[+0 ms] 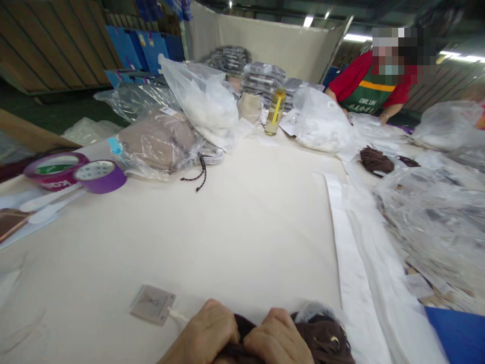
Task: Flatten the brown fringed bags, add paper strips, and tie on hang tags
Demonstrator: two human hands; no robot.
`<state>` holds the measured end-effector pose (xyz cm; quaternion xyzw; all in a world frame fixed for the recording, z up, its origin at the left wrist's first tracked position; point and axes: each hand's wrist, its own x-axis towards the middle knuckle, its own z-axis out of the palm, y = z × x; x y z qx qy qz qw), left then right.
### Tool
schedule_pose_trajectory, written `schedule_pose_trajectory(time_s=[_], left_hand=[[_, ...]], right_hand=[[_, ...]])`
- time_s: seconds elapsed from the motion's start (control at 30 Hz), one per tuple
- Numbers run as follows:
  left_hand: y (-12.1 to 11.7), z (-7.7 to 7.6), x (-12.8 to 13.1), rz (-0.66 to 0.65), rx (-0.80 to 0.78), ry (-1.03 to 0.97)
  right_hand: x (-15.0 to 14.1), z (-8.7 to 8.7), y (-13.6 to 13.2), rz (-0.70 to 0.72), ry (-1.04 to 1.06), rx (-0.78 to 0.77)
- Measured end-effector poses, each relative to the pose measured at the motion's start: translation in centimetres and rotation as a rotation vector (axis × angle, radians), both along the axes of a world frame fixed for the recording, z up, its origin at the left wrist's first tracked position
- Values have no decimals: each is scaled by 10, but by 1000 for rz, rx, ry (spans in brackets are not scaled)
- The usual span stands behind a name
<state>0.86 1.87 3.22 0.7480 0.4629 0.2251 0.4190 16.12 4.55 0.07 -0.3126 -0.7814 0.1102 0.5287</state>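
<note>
Head view: my left fingers (212, 316) and right fingers (273, 328) are clamped on dark brown fabric (244, 323) over the desk's (246, 217) near part. I judge it soft, light, not fragile; grip by its folds. A clear bag (159, 174) contains taupe cloth (151, 136); the bottle (276, 114), apparently liquid.

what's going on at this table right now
The person's left hand and right hand are close together, both gripping dark brown fabric at the near side of the white-covered table. A greyish-beige rectangular tag lies left of the left hand, its pale string running toward it. Farther back on the left lies a brown item in clear plastic. A co-worker in a green apron stands at the far right.
</note>
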Motion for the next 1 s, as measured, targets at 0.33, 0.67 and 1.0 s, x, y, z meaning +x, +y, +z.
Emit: schedule_pose_trajectory(time_s=[0.33, 0.67, 1.0], left_hand=[[25, 34, 3, -52, -501, 149], [19, 29, 7, 134, -495, 199], [28, 52, 21, 70, -418, 327]], right_hand=[[19, 2, 2, 69, -221, -68], [41, 27, 5, 158, -369, -522], [42, 47, 16, 204, -706, -633]])
